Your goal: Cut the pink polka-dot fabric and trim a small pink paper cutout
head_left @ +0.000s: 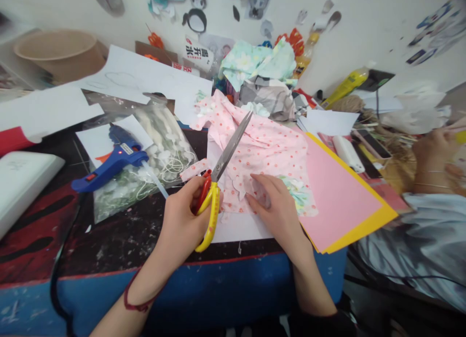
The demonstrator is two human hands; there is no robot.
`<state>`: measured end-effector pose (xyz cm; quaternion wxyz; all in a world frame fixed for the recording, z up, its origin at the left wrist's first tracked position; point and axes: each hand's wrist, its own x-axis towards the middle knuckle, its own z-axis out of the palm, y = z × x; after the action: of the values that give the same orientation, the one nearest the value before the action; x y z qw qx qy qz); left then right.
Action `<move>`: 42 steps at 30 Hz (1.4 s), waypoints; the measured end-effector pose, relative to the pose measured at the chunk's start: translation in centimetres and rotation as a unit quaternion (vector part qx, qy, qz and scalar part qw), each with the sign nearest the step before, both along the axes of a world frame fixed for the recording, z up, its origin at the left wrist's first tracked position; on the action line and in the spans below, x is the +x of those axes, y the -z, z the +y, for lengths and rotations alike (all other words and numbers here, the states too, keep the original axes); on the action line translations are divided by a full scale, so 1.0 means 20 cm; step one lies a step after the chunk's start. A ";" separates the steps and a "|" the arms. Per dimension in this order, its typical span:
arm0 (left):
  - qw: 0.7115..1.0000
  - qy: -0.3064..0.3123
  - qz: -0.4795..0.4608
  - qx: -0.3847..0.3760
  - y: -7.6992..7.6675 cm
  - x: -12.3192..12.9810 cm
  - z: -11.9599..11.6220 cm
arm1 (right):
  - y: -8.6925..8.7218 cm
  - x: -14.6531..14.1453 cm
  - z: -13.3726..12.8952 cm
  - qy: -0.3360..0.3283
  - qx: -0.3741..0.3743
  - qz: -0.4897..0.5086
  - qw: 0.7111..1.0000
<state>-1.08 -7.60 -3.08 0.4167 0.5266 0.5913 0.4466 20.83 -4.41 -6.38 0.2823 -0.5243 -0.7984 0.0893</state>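
Clearly: left hand grips scissors; right hand flat, open, on pink fabric; labels unreadable.

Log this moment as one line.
left hand: holds scissors, blades shut | right hand: flat on pink fabric | glue gun left

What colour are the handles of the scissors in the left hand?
Yellow and red handles on the scissors, clearest in the head view.

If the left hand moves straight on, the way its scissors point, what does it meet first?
Probably the pink dotted fabric: the left hand holds the scissors with the blades already over it, aimed up-right. Depth is unclear.
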 end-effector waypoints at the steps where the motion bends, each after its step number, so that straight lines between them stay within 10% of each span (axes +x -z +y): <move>1: 1.000 0.000 -0.001 0.000 0.00 0.00 0.00 | 0.00 0.00 0.00 -0.001 0.000 0.003 1.000; 13: 1.000 0.012 0.003 0.024 0.03 -0.01 0.01 | 0.01 -0.01 0.00 0.007 0.018 0.037 0.999; 22: 0.999 -0.015 -0.018 0.045 0.05 -0.02 0.01 | -0.03 0.00 0.03 0.062 0.186 0.011 0.981; 31: 0.981 -0.016 -0.174 0.086 0.00 0.01 0.00 | -0.20 -0.22 -0.12 0.008 0.000 0.309 0.951; 36: 0.974 -0.073 -0.178 0.116 0.03 0.01 0.01 | -0.16 -0.20 -0.14 -0.018 0.275 0.114 0.955; 42: 0.976 -0.057 -0.190 0.090 0.04 0.01 0.01 | -0.22 -0.08 -0.19 -0.069 0.492 -0.174 0.850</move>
<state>-0.87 -7.38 -3.97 0.4463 0.4325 0.4879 0.6129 19.19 -8.21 -1.96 0.3528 -0.2672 -0.8080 -0.3889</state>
